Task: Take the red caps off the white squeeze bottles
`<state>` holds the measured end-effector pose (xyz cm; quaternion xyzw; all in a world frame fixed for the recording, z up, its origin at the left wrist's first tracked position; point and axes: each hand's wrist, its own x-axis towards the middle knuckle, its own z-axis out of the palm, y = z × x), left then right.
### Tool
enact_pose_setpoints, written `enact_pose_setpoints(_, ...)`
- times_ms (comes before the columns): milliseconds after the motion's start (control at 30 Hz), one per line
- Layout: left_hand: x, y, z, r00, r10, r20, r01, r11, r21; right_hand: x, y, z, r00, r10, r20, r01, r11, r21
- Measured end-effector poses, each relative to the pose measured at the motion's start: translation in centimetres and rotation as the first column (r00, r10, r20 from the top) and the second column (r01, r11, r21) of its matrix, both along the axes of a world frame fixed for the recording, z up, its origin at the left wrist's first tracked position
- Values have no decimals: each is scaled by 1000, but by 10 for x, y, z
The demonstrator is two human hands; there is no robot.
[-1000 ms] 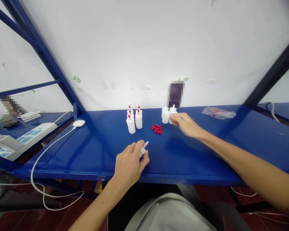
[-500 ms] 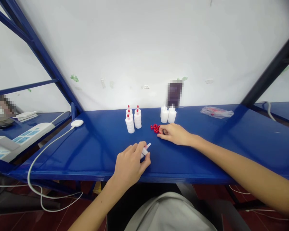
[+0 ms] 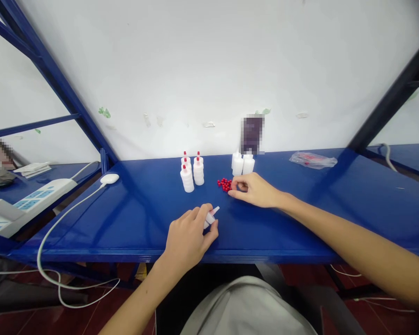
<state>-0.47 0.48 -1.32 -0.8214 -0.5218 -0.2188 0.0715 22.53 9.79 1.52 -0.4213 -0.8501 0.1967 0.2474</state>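
Observation:
Near the table's front edge, my left hand (image 3: 192, 235) is closed around a white bottle (image 3: 210, 218) whose bare nozzle points up and to the right. My right hand (image 3: 253, 190) rests at the right side of a pile of small red caps (image 3: 224, 184), fingertips pinched together at the pile's edge; whether a cap is between them is too small to tell. Left of the pile stand several white bottles with red tips (image 3: 187, 179). Behind my right hand is a group of white bottles without red tips (image 3: 237, 165).
A clear plastic bag (image 3: 313, 160) with something red inside lies at the right back of the blue table (image 3: 139, 209). A white round device (image 3: 109, 178) with a cable sits at the left, beside a power strip (image 3: 38, 204). Blue frame posts rise on both sides.
The view has shifted slightly. My right hand's fingers have curled a little at the caps' edge. My left hand keeps its hold on the bottle.

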Motion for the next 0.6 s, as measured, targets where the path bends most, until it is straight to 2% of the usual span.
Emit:
enact_pose_setpoints(133,0,1,3,1000,10,12,-9,998,-57,-21,-28,-1,968,244,-63,-245,969,-19)
enact_pose_setpoints(267,-2,1,4,1000,-8,6,8,996,-86,-33,-41,-3,949,311,-58,-307,950,60)
enact_pose_setpoints(333,-2,1,5,1000,-9,11,10,996,-88,-28,-35,-3,966,235,-106,-226,970,90)
enact_pose_setpoints(400,-2,1,5,1000,-13,21,15,996,-83,-16,-22,0,984,71,-165,-43,985,167)
enact_pose_setpoints(500,-3,1,5,999,-31,26,33,996,-82,6,4,3,965,-176,-194,228,929,291)
enact_pose_setpoints(600,-3,2,3,999,-38,27,40,996,-79,23,25,0,948,-302,-105,320,899,300)
